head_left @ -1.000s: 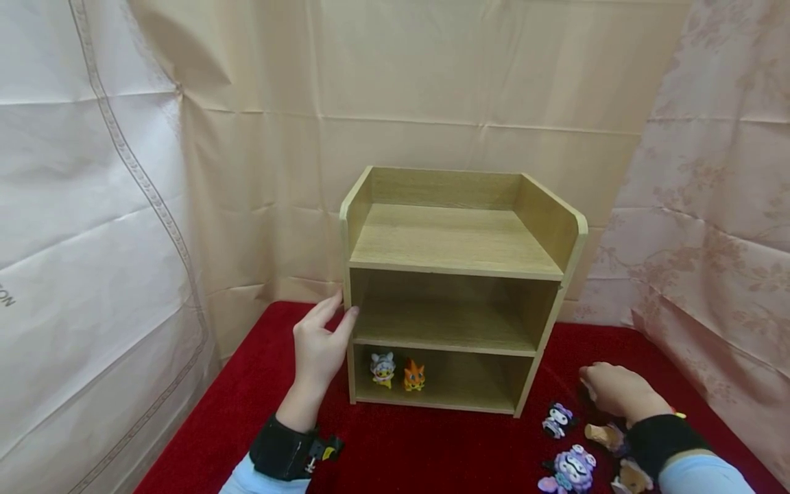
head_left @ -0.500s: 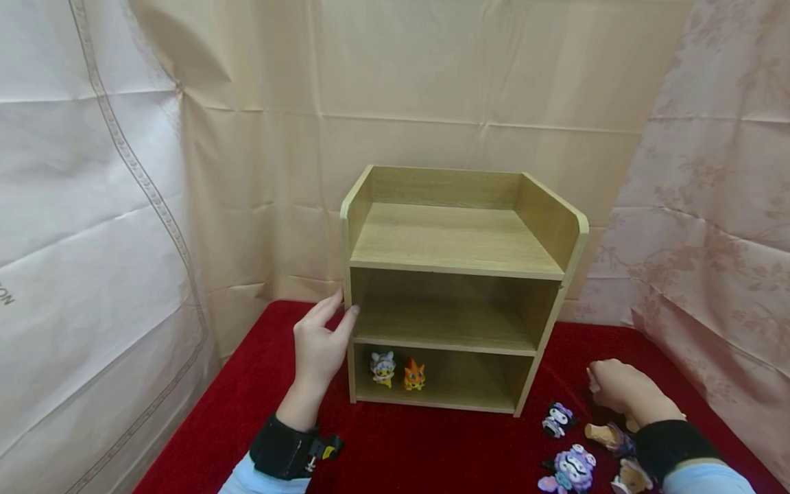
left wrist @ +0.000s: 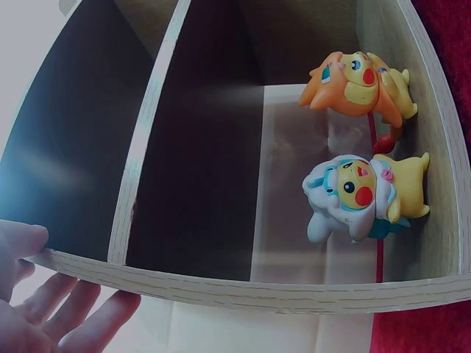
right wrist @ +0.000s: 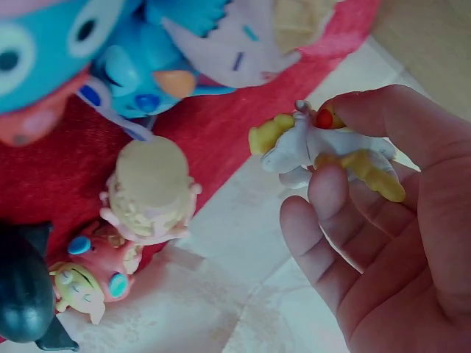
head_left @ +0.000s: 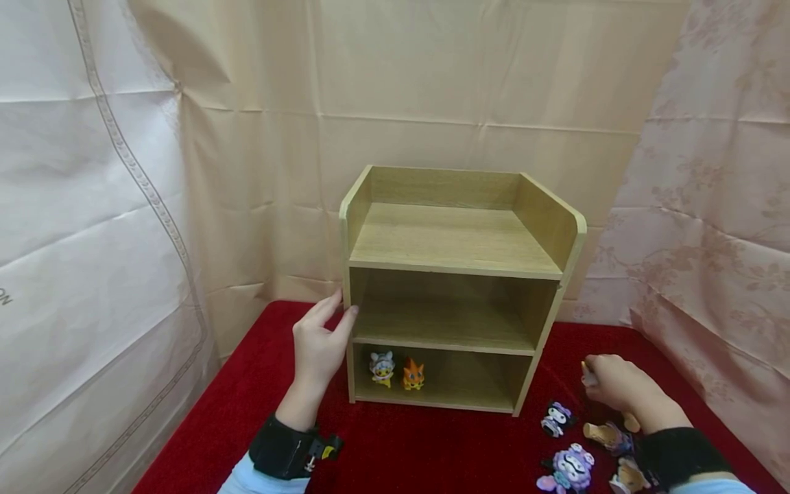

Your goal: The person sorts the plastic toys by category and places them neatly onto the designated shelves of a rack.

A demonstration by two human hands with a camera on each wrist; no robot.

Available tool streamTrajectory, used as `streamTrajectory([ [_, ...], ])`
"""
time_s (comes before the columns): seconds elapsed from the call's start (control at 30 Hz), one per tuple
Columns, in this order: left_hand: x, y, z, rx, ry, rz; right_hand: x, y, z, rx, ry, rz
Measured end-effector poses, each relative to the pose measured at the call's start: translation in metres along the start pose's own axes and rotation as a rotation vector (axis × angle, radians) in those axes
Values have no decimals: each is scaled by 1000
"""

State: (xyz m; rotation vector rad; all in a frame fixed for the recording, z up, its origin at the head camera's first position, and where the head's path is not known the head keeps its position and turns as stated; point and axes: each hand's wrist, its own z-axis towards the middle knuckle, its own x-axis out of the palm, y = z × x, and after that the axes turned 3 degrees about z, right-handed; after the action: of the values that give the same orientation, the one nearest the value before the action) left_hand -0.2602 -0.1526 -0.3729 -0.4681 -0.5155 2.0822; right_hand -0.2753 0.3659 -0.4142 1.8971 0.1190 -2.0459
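Note:
My left hand holds the left side panel of a wooden shelf unit, thumb at the front edge and fingers along the outside. In the bottom compartment stand a yellow figurine in a white-and-blue hood and, beside it, a yellow figurine in an orange hood. Right of the unit, my right hand pinches a small white-and-yellow figurine between thumb and fingertips. It is tipped on its side in the right wrist view, with a red cheek spot by the thumb; its face is mostly hidden.
Several toy figurines lie on the red cloth at right, among them a black-and-lilac one, a purple one and a brown one. A blue figurine shows near the right wrist. Beige sheeting hangs behind the unit.
My right hand has shifted slightly right and turned, so the pinched figurine now shows at its fingertips. The left hand and the shelf figurines stay where they were.

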Motion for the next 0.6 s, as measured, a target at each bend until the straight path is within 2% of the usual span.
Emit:
streamTrajectory([
  [0.2,0,0,0,6,2,-4,-5,6,-3,-33,-28,-16],
  [0.6,0,1,0,1,5,13,-22,29,-8,-17,49,20],
])
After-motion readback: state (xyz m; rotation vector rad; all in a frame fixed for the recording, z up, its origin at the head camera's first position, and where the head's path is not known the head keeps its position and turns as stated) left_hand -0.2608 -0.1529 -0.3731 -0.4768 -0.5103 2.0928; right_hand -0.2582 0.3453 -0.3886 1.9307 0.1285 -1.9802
